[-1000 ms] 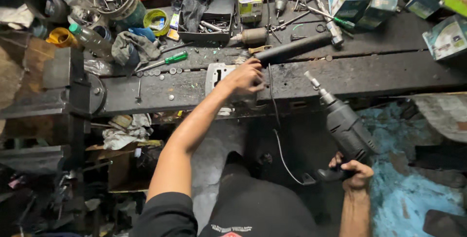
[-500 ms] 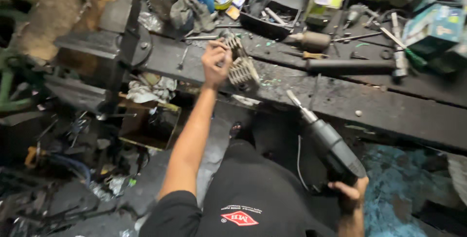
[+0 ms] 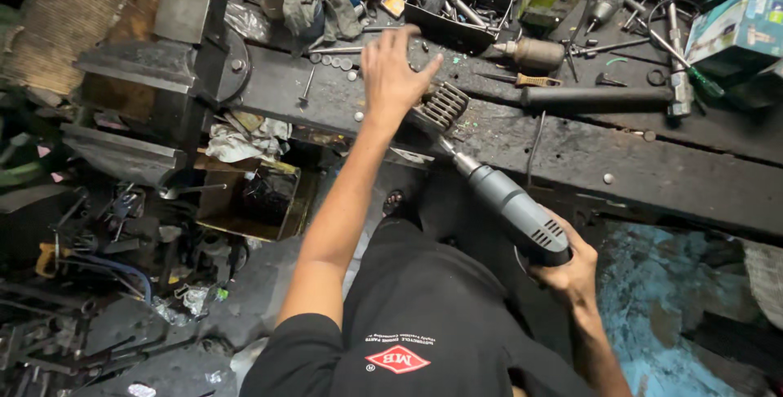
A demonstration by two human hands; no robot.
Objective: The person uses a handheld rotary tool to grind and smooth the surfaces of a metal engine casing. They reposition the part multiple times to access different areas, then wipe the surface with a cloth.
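Left hand (image 3: 394, 71) reaches forward on a straight, extended arm, fingers spread wide, hovering just above a small finned metal block (image 3: 443, 106) that lies on the dark, grimy desk (image 3: 652, 161). Right hand (image 3: 571, 271) is wrapped around the grip of a grey power drill (image 3: 510, 205), held low near the body with its bit angled up toward the finned block's ribbed face. Beyond lie a long black cylindrical bar (image 3: 599, 97), a wooden-handled tool (image 3: 526, 80), and a crumpled grey rag (image 3: 322, 2); a heavy steel vise (image 3: 175, 46) sits at the left.
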